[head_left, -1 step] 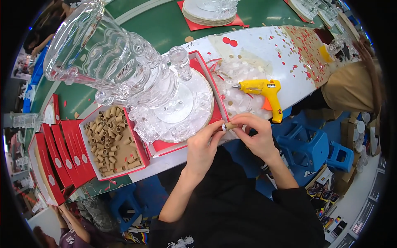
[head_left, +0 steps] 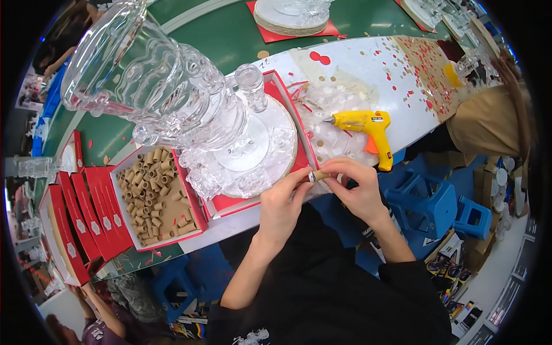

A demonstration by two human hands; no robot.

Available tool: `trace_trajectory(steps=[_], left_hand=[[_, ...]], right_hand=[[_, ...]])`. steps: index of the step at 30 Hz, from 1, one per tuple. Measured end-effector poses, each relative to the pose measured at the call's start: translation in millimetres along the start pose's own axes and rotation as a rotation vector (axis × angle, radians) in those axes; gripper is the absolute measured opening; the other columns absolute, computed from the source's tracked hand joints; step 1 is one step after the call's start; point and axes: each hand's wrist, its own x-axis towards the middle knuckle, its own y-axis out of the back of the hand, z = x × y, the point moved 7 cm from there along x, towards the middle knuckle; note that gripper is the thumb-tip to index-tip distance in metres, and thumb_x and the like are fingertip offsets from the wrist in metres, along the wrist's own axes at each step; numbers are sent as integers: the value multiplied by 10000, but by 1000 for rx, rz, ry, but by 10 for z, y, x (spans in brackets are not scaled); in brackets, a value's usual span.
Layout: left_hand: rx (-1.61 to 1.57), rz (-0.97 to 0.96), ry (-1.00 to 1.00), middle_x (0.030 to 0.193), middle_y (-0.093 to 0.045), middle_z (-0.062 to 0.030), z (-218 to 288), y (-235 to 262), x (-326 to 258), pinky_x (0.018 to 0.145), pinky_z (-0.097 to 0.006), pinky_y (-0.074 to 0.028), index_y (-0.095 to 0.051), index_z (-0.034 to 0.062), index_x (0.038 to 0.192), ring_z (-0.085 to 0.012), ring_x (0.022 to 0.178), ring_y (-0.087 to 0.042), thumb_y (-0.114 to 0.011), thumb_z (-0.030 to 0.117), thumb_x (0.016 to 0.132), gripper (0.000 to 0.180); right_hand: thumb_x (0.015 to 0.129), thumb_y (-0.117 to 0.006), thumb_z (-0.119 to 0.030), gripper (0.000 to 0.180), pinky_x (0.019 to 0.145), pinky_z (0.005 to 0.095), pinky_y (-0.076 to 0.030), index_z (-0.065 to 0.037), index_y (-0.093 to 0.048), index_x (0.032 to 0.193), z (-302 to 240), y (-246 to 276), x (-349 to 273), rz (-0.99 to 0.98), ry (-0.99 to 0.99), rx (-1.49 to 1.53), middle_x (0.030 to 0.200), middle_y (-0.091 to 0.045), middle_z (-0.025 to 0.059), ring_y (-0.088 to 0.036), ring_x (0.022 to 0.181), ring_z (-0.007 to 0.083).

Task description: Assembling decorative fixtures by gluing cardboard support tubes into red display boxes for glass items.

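Left hand [head_left: 282,204] and right hand [head_left: 356,190] both pinch small cardboard tube [head_left: 319,175] — yellow glue gun [head_left: 365,127] just beyond, untouched.

One head-worn fisheye view looked steeply down from close above the person's chest, facing the near edge of the white worktop [head_left: 368,63]. Its straight edges bowed toward the dark rim; no second view shared the scene.

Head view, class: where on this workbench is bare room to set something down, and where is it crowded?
Free: the green belt behind the large glass vase, and white tabletop beyond the yellow glue gun. Crowded: the box of cardboard tubes, the glass stand on its red tray, and both hands pinching a small tube.
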Motion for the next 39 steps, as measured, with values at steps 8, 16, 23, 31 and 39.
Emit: trace_trajectory(steps=[8,16,23,31,39], left_hand=[[7,-16,3,882,-694,-160,21,-13,16,695,-293,-543,-649,-16,1068,-223,793,-696,-672,-28,817,252],[34,-14,26,881,-705,-147,25,34,8,710,-270,-549,-653,-16,1074,-182,800,-703,-667,-31,825,250],[63,5,-7,904,-683,-179,3,27,34,664,-331,-528,-647,-13,1060,-297,775,-681,-673,1,814,248],[51,-76,-75,926,-654,-185,3,-11,-46,689,-348,-520,-606,-3,1081,-320,858,-668,-641,-15,809,274],[33,-98,-129,909,-640,-182,104,146,-54,682,-371,-503,-562,-3,1109,-339,832,-649,-605,-24,838,275]], right_hand=[[781,-664,42,227,534,220,-474,-49,-676,989,-116,27,27,-26,39,-103,1002,-672,70,-656,773,152],[755,-680,69,203,534,208,-496,-34,-685,931,-219,-26,56,19,121,-179,956,-682,71,-658,739,133],[741,-689,68,219,546,223,-508,-39,-702,932,-227,-43,79,44,195,-219,951,-694,76,-669,756,155],[753,-678,70,219,548,210,-460,-28,-697,948,-169,-36,-1,6,94,-150,948,-694,94,-639,732,133],[942,-563,-115,342,848,286,-446,2,-539,1263,691,1059,-201,396,-139,-446,1221,-596,115,-573,1042,179]])
